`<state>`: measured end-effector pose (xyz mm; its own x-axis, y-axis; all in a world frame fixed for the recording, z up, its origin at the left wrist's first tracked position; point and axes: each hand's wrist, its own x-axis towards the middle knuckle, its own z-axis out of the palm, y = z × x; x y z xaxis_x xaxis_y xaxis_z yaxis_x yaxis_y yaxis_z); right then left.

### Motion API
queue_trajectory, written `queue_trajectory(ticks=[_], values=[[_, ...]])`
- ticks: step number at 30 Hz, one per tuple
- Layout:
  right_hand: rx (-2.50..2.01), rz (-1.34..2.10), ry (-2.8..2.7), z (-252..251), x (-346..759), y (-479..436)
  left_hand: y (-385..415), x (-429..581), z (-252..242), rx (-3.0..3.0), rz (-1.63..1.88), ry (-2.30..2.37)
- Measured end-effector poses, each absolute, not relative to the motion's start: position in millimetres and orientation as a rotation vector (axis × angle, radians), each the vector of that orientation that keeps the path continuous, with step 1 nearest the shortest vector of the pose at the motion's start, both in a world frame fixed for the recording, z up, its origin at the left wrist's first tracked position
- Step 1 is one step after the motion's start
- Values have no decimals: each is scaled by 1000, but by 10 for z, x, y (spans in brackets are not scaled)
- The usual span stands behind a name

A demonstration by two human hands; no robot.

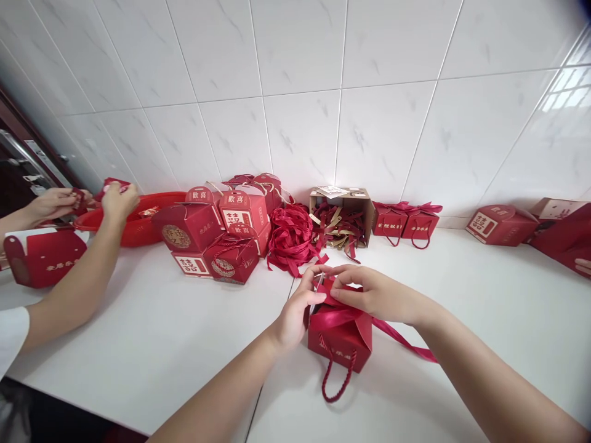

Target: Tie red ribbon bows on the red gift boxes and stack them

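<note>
A small red gift box (339, 344) with a twisted cord handle (339, 394) hanging down its front stands on the white table before me. My left hand (295, 314) grips the box's top at the left side, thumb in front. From the right, my right hand (369, 292) has its fingertips closed at the top, pinching the red ribbon there. This satin ribbon (406, 341) crosses the front of the box's top and trails off to the right on the table. The hands partly hide the top flaps.
Behind lie a heap of red ribbon (292, 237) and a cardboard carton (369, 215) of tags. Two ribboned boxes (406, 223) stand by the wall. Stacked red boxes (191, 227) and a red basin (143, 237) are left, near a co-worker's arms (92, 264). Another box (501, 224) stands right.
</note>
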<state>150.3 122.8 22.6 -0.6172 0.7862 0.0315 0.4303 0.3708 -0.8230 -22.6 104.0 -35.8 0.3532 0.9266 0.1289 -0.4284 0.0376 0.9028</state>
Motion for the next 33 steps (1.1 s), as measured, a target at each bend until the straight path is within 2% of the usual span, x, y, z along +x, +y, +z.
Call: queue_trajectory(ticks=[8, 16, 23, 33], values=[[-1092, 1179, -2180, 212, 1495, 1233, 1073, -209, -366, 1075, 1246, 813], [-1207, 1116, -2123, 192, 1505, 1279, 1125, -285, -377, 1591, 1305, 1076], [-1204, 1091, -2123, 195, 1495, 1287, 1172, -281, -325, 1734, 1250, 1214], [-1397, 624, -1951, 498, 1894, 1143, 1538, -805, -521, 1731, 1153, 1823]])
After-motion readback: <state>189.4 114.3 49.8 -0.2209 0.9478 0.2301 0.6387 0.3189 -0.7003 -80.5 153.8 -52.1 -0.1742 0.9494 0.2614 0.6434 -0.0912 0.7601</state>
